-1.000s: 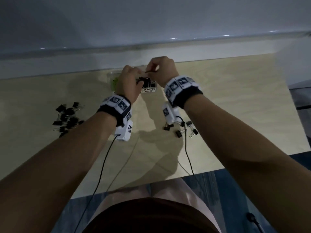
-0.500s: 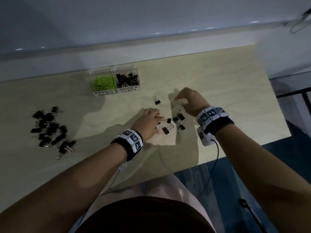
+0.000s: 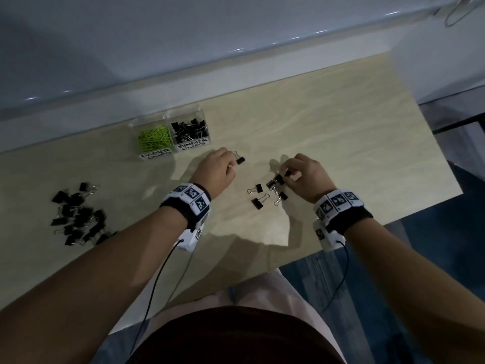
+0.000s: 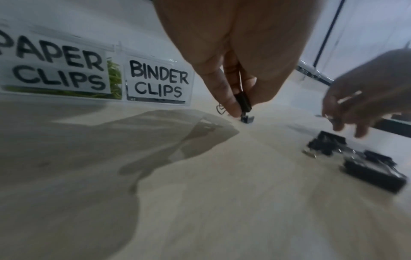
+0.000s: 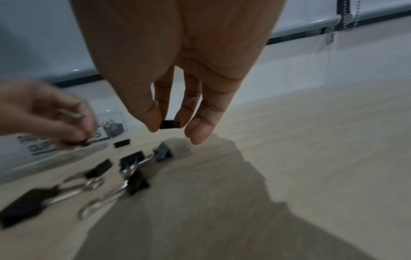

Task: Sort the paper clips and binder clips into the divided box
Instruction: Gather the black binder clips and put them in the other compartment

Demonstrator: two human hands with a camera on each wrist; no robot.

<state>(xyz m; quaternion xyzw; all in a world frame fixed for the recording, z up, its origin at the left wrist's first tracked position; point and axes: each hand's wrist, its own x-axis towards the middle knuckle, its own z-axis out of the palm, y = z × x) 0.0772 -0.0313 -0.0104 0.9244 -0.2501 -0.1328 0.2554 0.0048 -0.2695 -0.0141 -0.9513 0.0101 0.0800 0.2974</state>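
The clear divided box (image 3: 202, 114) stands at the table's back, with green paper clips (image 3: 154, 139) in its left cell and black binder clips (image 3: 190, 131) in its right. My left hand (image 3: 232, 160) pinches a black binder clip (image 4: 243, 102) low over the table, just right of the box. My right hand (image 3: 284, 172) pinches another black binder clip (image 5: 170, 124) between thumb and fingertip. It hovers above several loose binder clips (image 3: 259, 202).
A larger pile of black binder clips (image 3: 78, 216) lies at the table's left. The table's right edge (image 3: 433, 158) and front edge are close to my right wrist. Cables hang from both wrist cameras.
Both hands came back from the box to the loose clips. My left hand then reached forward to the lone clip near the box, and my right hand lifted a clip from the cluster.
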